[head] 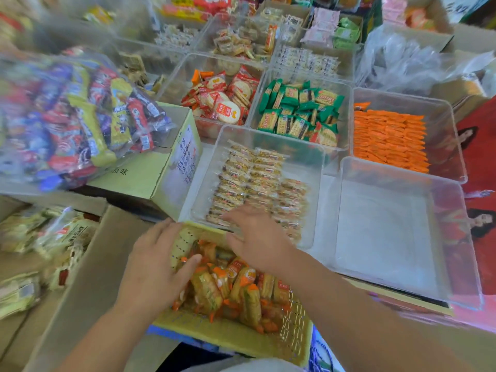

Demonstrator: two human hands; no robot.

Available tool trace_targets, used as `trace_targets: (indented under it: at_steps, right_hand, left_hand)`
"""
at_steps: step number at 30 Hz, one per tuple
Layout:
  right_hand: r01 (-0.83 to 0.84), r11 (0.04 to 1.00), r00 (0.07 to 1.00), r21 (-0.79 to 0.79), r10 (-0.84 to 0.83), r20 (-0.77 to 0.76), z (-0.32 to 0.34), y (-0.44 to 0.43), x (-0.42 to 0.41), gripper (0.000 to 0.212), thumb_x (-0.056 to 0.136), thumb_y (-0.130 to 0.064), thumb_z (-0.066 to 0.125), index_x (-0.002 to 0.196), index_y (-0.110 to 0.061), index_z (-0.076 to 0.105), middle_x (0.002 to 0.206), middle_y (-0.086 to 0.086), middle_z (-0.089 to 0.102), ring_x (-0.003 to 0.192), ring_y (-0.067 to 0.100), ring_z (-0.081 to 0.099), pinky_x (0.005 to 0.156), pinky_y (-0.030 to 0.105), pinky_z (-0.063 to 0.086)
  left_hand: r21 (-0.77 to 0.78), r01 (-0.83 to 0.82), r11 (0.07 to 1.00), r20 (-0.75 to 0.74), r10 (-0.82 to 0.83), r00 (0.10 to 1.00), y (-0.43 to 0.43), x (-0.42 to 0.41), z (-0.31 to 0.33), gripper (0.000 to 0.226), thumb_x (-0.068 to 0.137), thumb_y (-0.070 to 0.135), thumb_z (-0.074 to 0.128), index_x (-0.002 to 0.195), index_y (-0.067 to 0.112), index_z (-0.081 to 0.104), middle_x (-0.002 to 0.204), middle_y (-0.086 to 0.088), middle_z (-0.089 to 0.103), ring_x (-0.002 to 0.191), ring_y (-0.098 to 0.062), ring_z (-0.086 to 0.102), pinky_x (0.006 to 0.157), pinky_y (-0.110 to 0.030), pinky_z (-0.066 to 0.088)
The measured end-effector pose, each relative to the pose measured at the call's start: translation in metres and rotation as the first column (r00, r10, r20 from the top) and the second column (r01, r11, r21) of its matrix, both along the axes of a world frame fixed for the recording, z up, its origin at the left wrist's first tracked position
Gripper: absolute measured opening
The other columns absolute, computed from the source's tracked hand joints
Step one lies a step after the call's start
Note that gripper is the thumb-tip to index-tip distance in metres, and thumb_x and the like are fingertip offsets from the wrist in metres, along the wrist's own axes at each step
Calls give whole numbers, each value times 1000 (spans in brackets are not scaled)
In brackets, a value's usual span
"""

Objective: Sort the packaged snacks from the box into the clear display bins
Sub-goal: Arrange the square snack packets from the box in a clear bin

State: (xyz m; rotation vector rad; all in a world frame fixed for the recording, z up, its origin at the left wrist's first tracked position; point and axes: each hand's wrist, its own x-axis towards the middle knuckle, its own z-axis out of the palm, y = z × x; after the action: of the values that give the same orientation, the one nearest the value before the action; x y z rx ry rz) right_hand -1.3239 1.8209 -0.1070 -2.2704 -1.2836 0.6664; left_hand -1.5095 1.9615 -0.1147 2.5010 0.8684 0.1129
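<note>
Far left: clear sack of mixed snacks (75, 116) sits on a green carton (150, 173); near left: cardboard box (88, 264) with pale packets; motion blur on that side, so detail is poor.

My left hand (158, 264) is open, fingers spread on the left far corner of the yellow basket (236, 336), thumb touching the orange-trimmed packets (241, 288) heaped inside it; nothing gripped.

My right hand (257, 237) is open too, palm down, fingers fanned over the basket's far rim and the near edge of the clear bin (308, 162) just beyond; holding nothing.

That bin carries rows of brown packets (255, 178); to its right sits another clear bin (456, 237).

Farther row, left to right: red packets (222, 98); green packets (298, 111); orange packets (389, 140), each in its own clear bin.
</note>
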Motion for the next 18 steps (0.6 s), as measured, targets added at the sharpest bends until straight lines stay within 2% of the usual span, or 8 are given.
trace_targets:
  at_steps: [5, 8, 10, 12, 15, 16, 18]
  right_hand:
    - [-141, 981, 988, 137, 148, -44, 15, 21, -68, 37, 97, -33, 61, 132, -21, 63, 130, -2, 62, 122, 18, 53, 103, 34, 44]
    - [-232, 955, 968, 183, 245, -51, 18, 46, -117, 37, 98, -36, 59, 132, -24, 63, 132, -5, 60, 125, 15, 48, 106, 28, 39]
    - [-310, 930, 946, 197, 322, -34, 19, 71, -149, 38, 98, -38, 59, 133, -23, 63, 133, -4, 59, 126, 16, 45, 108, 27, 36]
    - [-348, 914, 935, 207, 355, 4, 22, 102, -177, 38, 98, -38, 59, 132, -22, 64, 134, -3, 58, 128, 18, 43, 111, 30, 34]
    - [-405, 897, 914, 175, 395, 88, 25, 148, -212, 39, 97, -41, 57, 130, -22, 67, 136, -3, 59, 135, 18, 39, 119, 36, 27]
    - [-431, 892, 901, 136, 419, 110, 23, 161, -221, 39, 98, -43, 55, 130, -23, 67, 136, -3, 60, 137, 19, 37, 121, 39, 24]
    - [-471, 882, 873, -13, 468, 135, 15, 179, -232, 42, 101, -49, 45, 131, -27, 65, 138, -5, 59, 145, 20, 29, 125, 44, 7]
  left_hand:
    - [22, -135, 991, 176, 129, 976, -12, -75, 18, 57, 82, 56, 62, 121, 15, 70, 120, 1, 66, 114, -14, 52, 100, -25, 38]
    - [-52, -298, 953, 249, 302, 920, 13, -120, 24, 34, 88, 41, 76, 118, 32, 66, 112, 13, 63, 104, -1, 52, 90, -27, 44]
    - [-73, -376, 924, 253, 381, 889, 46, -150, 27, 34, 86, 35, 78, 115, 40, 61, 104, 21, 60, 96, 0, 54, 79, -26, 45]
    - [-64, -407, 911, 157, 412, 898, 88, -177, 24, 35, 85, 34, 79, 116, 37, 62, 101, 19, 59, 94, -6, 56, 79, -31, 46]
    - [-70, -435, 898, -88, 429, 899, 151, -218, 11, 45, 85, 40, 78, 126, 26, 63, 114, 4, 66, 109, -21, 60, 91, -39, 49]
    - [-87, -453, 887, -171, 435, 884, 170, -229, 4, 50, 86, 45, 76, 130, 26, 61, 121, 1, 65, 114, -23, 60, 94, -39, 48]
    - [-109, -477, 872, -326, 423, 846, 204, -245, -13, 58, 86, 54, 72, 136, 29, 55, 129, -5, 61, 120, -27, 57, 95, -37, 46]
